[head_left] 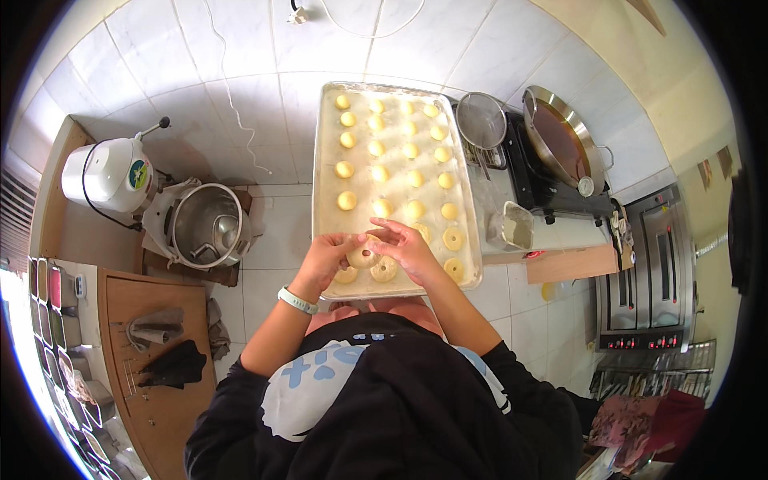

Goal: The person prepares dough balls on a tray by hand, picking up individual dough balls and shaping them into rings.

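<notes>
Both of my hands hold a pale dough ring with a small center hole, over the near part of a floured metal tray. My left hand pinches its left side. My right hand grips its right side with thumb and fingers, some fingers raised. Several round yellow dough balls lie in rows over the far part of the tray. Several flattened rings with holes lie at the near end, partly hidden by my hands.
Right: a mesh strainer, steel pan of brown liquid on a black stove, clear container and steel oven. Left: a white mixer, steel bowl and wooden cabinet.
</notes>
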Demonstrator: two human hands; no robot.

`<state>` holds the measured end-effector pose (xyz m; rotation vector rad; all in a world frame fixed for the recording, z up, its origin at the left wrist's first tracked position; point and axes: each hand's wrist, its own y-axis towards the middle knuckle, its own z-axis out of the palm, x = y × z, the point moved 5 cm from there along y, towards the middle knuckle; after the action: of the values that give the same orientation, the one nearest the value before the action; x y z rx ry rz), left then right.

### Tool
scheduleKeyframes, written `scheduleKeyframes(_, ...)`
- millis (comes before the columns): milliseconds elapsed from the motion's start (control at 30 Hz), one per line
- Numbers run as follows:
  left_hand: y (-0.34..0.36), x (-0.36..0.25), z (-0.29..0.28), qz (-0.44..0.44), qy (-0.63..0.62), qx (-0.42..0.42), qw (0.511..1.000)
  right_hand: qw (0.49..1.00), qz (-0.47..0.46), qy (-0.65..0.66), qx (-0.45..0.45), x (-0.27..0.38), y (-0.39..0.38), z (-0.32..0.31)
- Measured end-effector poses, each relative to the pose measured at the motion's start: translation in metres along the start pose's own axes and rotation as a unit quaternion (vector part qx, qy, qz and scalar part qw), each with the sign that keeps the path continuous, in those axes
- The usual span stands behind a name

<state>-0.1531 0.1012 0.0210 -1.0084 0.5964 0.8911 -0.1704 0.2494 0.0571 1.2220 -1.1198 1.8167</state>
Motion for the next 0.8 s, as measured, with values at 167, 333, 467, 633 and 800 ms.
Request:
scheduleKeyframes(167,-0.009,-0.01,-0.01,0.123,-0.09,-0.058,0.987,0.993,0.106,-0.044,0.022,-0.03,0.032,-0.008)
scheduleKeyframes(333,-0.031,-0.011,-0.067,0.185,-0.175,-0.216,0.943,0.978,0.114,-0.171,0.042,-0.055,0.085,-0.011)
scheduleKeyframes(467,-0.036,0.002,-0.075,0.168,-0.206,-0.241,0.933,0.919,-0.013,-0.392,0.031,-0.051,0.099,-0.002)
scheduleKeyframes(633,-0.043,0.011,-0.083,0.164,-0.205,-0.283,0.923,0.912,-0.141,-0.354,-0.149,0.003,0.061,-0.094)
scheduleKeyframes(800,-0.033,0.026,-0.084,0.179,-0.181,-0.323,0.912,0.717,-0.022,-0.557,-0.418,0.073,-0.043,-0.27)
